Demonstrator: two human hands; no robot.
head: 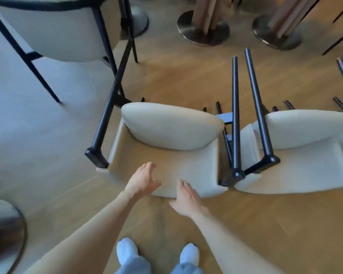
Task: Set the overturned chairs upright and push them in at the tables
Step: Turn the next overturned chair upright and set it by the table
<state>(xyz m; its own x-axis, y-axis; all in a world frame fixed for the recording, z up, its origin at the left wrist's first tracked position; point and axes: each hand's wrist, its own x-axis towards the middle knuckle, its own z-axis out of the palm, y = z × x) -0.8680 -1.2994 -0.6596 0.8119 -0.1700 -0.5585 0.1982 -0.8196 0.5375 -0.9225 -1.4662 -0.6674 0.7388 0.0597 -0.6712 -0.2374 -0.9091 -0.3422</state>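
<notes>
far left, low: round dark disc (6,232) at the frame edge, blurred — cannot tell what it belongs to. above it, upright chair (53,30) on pale grey floor (18,125), cream shell, thin black legs splayed down and out.

centre: tipped chair (166,147) lying on its back on wood floor (265,224), cream seat pad facing the camera, backrest flat on the boards, black legs pointing away toward the tables. one leg runs up on the left side to meet the upright chair's legs.

left hand (142,180) over the near edge of the backrest, fingers spread and relaxed, thumb apart, gripping nothing; touching the fabric or just above it — cannot tell. right hand (186,198) beside it at the same edge, fingers straight and together, also holding nothing. both bare forearms reaching in from below. under them, two white shoes (127,250) and the hems of blue jeans (135,265).

right: second tipped chair (297,151), same cream and black, lying just beside the first, its legs crossing close to the first one's. more black legs cut off at the right edge.

top: two round metal table bases (203,29) with wooden columns, well apart from the tipped chairs.
</notes>
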